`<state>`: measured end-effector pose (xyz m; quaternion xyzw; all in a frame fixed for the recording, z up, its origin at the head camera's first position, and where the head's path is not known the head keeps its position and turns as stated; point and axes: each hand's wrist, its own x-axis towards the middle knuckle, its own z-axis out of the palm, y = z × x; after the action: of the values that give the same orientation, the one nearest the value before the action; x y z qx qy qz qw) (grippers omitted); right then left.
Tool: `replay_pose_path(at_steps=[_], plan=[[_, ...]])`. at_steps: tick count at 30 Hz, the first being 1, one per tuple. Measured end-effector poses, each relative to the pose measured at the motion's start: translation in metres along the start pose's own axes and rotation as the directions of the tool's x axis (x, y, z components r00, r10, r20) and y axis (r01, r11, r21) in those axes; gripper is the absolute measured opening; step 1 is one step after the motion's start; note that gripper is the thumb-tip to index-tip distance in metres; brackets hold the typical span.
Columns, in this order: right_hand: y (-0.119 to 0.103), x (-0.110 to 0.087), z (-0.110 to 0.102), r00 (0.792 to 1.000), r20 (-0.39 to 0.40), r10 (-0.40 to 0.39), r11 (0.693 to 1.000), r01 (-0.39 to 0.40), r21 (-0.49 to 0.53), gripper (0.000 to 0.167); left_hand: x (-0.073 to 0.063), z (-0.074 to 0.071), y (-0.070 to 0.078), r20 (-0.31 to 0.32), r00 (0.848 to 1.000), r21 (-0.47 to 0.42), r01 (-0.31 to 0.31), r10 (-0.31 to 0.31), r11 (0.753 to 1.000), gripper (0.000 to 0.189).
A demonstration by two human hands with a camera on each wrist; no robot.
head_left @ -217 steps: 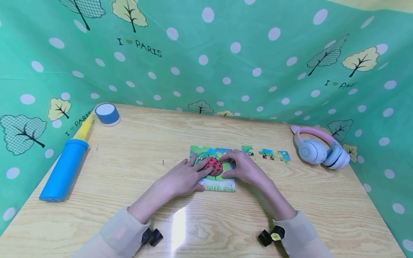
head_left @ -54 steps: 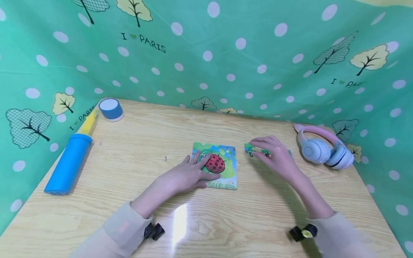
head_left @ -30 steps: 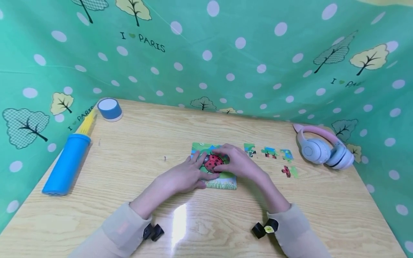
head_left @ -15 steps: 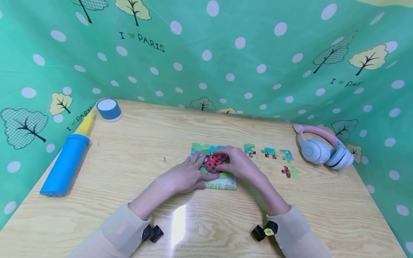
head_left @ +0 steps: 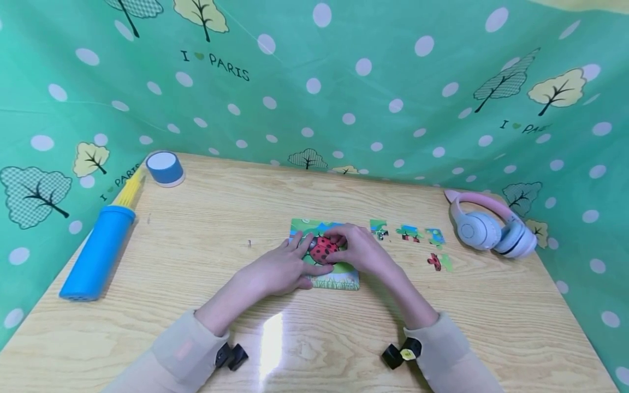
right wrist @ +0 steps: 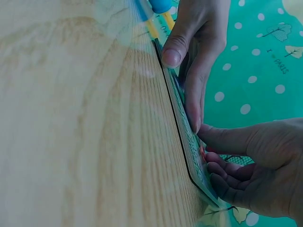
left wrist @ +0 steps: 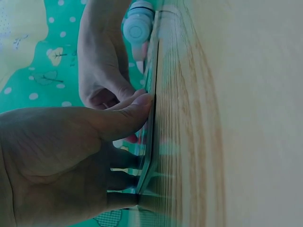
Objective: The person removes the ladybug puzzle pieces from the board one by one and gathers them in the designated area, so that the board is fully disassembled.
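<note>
A ladybug jigsaw puzzle lies flat on the wooden table, partly covered by both hands. My left hand rests on its left side with fingers spread straight and the thumb at the lower edge. Curled fingers of my right hand pinch a puzzle piece at the right part of the ladybug; a little red shows between thumb and fingers in the right wrist view. Right of the puzzle lie several loose pieces: a green one, a blue-green one, another blue-green one and a red-and-green one.
Pink-and-white headphones lie at the right, behind the loose pieces. A blue hand pump with yellow sticks at its end lies along the left edge, near a blue-and-white round container. A green polka-dot cloth encloses the back and sides.
My right hand was over the loose pieces 1.8 s ago and has moved left onto the puzzle. A red-and-green piece, absent 7.2 s ago, now lies at the right. My left hand stays.
</note>
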<state>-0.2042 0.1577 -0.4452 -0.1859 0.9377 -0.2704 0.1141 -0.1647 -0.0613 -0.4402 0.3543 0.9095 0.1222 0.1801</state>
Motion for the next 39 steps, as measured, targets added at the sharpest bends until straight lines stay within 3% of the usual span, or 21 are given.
replay_pose_path(at_steps=[14, 27, 39], plan=[[0.0025, -0.0001, -0.0006, 1.0, 0.005, -0.013, 1.0, 0.013, 0.008, 0.051, 0.0009, -0.001, 0.0007, 0.007, 1.0, 0.018, 0.007, -0.008, 1.0, 0.049], [0.0012, -0.0014, 0.0013, 1.0, 0.02, 0.023, 0.997, -0.025, 0.079, 0.056, -0.0009, -0.0003, 0.002, 0.01, 1.0, 0.008, 0.01, -0.01, 1.0, 0.049], [0.0036, -0.0007, -0.0013, 1.0, 0.009, -0.011, 0.989, 0.009, 0.148, 0.044, -0.001, -0.0009, 0.0016, 0.004, 1.0, 0.017, 0.004, -0.004, 1.0, 0.049]])
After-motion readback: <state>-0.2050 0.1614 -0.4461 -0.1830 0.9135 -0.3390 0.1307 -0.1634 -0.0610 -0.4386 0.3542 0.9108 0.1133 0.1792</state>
